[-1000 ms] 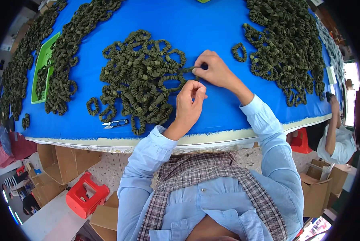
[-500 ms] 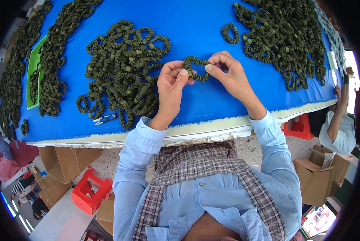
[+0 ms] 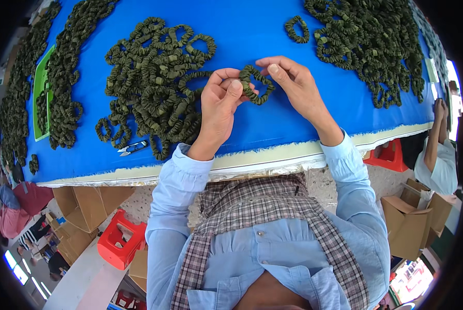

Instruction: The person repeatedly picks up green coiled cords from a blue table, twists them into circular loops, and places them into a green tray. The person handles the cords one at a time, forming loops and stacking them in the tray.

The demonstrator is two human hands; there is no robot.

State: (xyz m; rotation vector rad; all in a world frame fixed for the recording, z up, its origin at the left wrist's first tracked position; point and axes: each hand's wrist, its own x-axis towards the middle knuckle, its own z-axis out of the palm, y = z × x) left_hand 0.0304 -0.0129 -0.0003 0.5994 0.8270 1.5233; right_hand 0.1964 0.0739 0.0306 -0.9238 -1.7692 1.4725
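Note:
A dark green gathered hair scrunchie [image 3: 263, 97] is pinched by its left side between the thumb and fingers of my left hand [image 3: 218, 106]. My right hand [image 3: 298, 88] hovers just off the ring's upper right, its thumb and forefinger apart with nothing seen between them. To the left of my left hand spreads a loose heap of matching scrunchies [image 3: 156, 85] on the blue table covering [image 3: 252, 31]. A single scrunchie [image 3: 305, 37] lies farther off, beyond my right hand. Thread snips [image 3: 133, 148] rest near the table's front edge, beside the heap.
Another big pile of scrunchies [image 3: 371, 46] covers the far right. More rows [image 3: 64, 72] lie at the left around a green tray [image 3: 37, 116]. Below the table are a red stool [image 3: 119, 240] and cardboard boxes [image 3: 409, 222]. A co-worker's arm [image 3: 434, 129] reaches in at the right edge.
My right hand has let go of the scrunchie's right side and drawn slightly up and away. My left hand still holds the ring, now tilted differently. The view has shifted a little.

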